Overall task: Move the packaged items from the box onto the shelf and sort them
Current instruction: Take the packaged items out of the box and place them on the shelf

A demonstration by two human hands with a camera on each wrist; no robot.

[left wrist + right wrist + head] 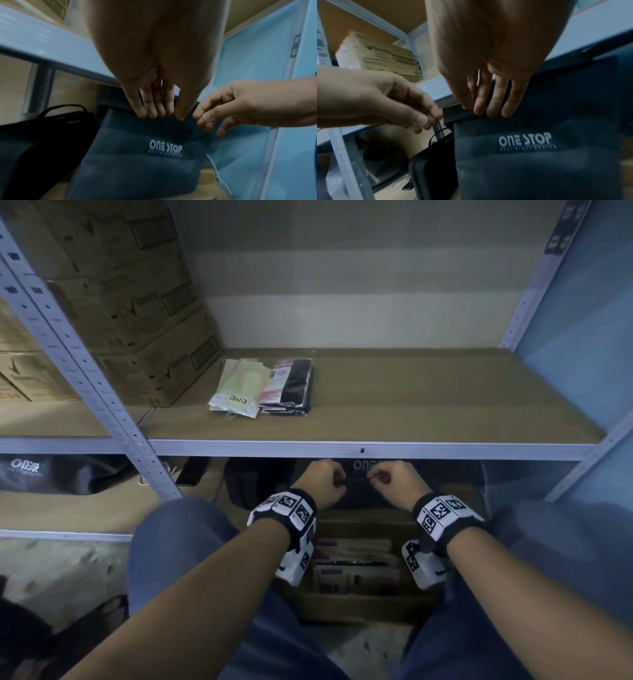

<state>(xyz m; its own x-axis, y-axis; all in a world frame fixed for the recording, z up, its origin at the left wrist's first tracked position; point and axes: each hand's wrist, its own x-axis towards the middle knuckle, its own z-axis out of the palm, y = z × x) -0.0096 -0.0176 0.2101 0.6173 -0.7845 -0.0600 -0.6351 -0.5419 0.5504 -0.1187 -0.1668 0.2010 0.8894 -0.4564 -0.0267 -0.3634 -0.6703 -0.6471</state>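
Two packaged items lie side by side on the brown shelf board (428,398): a pale green pack (236,390) marked ENE and a pink-and-black pack (291,386). An open cardboard box (359,606) stands on the floor between my knees, with several packaged items (356,563) stacked inside. My left hand (337,477) (159,115) and right hand (376,475) (488,112) hover close together just under the shelf's front rail (376,449), above the box's far end. Both have loosely bent fingers and hold nothing.
A dark bag (154,162) printed ONE STOP stands on the lower level right behind my hands. A black bag (68,474) lies to its left. Stacked cardboard cartons (137,302) fill the shelf's left end. A blue wall (582,337) bounds the right side.
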